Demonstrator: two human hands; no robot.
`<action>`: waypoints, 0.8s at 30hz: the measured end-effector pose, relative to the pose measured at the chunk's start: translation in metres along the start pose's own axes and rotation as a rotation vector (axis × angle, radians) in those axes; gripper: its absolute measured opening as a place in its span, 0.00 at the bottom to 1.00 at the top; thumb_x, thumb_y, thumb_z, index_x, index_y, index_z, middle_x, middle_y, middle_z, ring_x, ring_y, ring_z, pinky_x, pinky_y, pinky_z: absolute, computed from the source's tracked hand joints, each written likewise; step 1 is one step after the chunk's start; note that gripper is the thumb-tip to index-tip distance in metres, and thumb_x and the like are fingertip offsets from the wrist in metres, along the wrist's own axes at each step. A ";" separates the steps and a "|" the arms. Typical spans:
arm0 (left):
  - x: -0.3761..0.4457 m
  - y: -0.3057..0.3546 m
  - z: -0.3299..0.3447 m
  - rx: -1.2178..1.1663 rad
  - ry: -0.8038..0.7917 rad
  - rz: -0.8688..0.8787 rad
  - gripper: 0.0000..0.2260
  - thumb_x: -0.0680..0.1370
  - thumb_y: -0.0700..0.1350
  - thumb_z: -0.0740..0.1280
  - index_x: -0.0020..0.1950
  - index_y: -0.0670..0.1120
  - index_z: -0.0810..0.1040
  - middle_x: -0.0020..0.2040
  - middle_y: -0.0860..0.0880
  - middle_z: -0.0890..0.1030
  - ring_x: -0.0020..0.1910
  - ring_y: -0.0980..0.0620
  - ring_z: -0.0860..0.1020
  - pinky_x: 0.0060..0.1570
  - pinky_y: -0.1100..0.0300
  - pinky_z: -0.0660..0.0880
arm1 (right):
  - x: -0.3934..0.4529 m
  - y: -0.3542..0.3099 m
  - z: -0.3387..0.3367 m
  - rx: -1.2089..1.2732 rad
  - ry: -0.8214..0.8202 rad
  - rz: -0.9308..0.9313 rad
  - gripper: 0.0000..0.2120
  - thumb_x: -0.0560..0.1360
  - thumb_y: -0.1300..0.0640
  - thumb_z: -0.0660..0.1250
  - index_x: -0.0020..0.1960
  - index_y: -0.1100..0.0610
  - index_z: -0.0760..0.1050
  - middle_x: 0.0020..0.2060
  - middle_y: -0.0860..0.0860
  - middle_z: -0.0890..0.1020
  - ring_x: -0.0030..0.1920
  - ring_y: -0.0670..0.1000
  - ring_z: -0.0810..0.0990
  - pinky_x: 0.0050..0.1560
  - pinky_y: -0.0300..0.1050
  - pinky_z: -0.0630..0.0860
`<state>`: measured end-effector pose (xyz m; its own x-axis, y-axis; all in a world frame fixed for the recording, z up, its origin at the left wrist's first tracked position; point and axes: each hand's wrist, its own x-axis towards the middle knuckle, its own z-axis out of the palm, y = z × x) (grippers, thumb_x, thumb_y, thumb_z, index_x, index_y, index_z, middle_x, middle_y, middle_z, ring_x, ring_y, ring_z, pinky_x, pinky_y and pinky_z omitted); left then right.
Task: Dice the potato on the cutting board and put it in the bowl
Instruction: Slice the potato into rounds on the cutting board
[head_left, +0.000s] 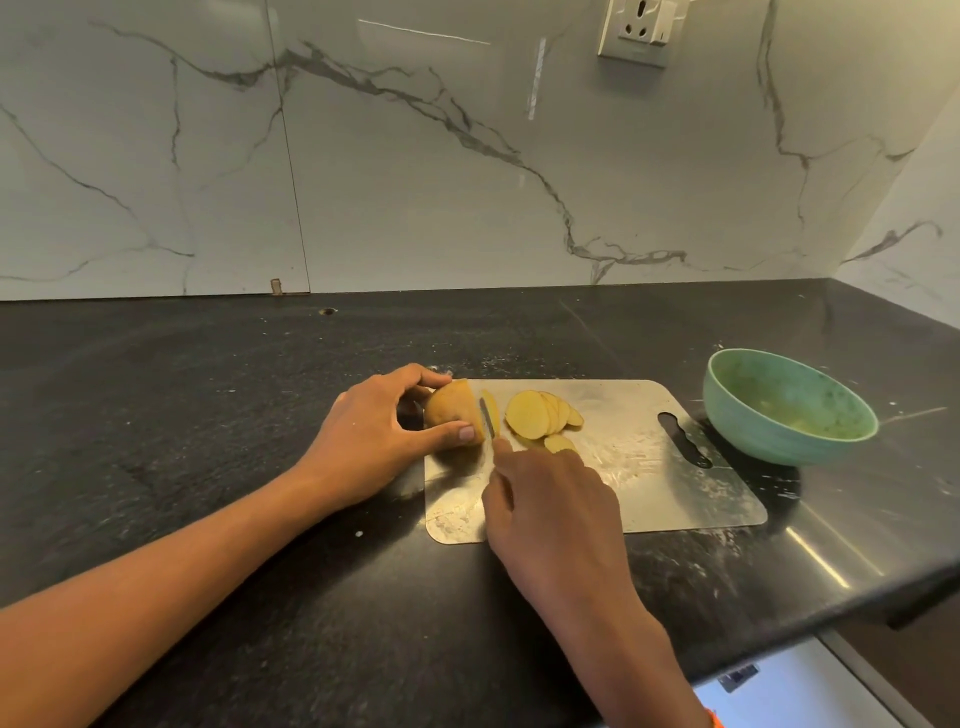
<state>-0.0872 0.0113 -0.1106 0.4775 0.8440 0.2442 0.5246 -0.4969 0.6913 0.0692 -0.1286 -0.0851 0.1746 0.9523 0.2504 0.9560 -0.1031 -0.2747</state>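
Two hands work on one cutting board (675, 499) on the black counter (208, 415): left hand (374, 436) grips the potato (452, 408), right hand (556, 514) holds one knife (487, 415), handle hidden. One green bowl (779, 431) stands beside. About six slices (535, 415) overlap, hard to count.

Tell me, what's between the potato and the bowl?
In the head view, the knife, a fan of slices and bare board lie between potato and bowl.

Both forearms bare, sleeveless; orange band (710, 718) at right wrist.
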 end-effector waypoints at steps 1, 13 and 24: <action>0.000 0.001 0.000 0.006 -0.002 0.007 0.37 0.65 0.80 0.67 0.69 0.63 0.75 0.57 0.64 0.80 0.57 0.64 0.77 0.67 0.45 0.73 | 0.000 0.004 0.000 0.007 0.021 0.012 0.18 0.85 0.48 0.58 0.74 0.45 0.71 0.56 0.45 0.82 0.46 0.46 0.73 0.45 0.41 0.67; 0.000 0.004 0.004 -0.016 -0.081 0.085 0.36 0.71 0.69 0.70 0.76 0.59 0.70 0.73 0.59 0.75 0.67 0.62 0.73 0.60 0.71 0.69 | 0.007 0.034 0.006 0.386 -0.046 0.138 0.21 0.82 0.43 0.63 0.75 0.39 0.71 0.50 0.38 0.79 0.49 0.43 0.78 0.49 0.37 0.76; -0.006 0.010 0.002 0.278 -0.043 0.037 0.43 0.68 0.83 0.54 0.77 0.62 0.66 0.75 0.55 0.74 0.82 0.45 0.62 0.73 0.40 0.68 | 0.006 0.034 0.005 0.480 -0.056 0.107 0.20 0.83 0.44 0.64 0.75 0.41 0.71 0.63 0.39 0.80 0.50 0.37 0.76 0.50 0.32 0.71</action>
<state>-0.0835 0.0006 -0.1063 0.5259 0.8181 0.2328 0.6767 -0.5682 0.4681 0.1019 -0.1249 -0.0980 0.2404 0.9589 0.1507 0.7145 -0.0697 -0.6962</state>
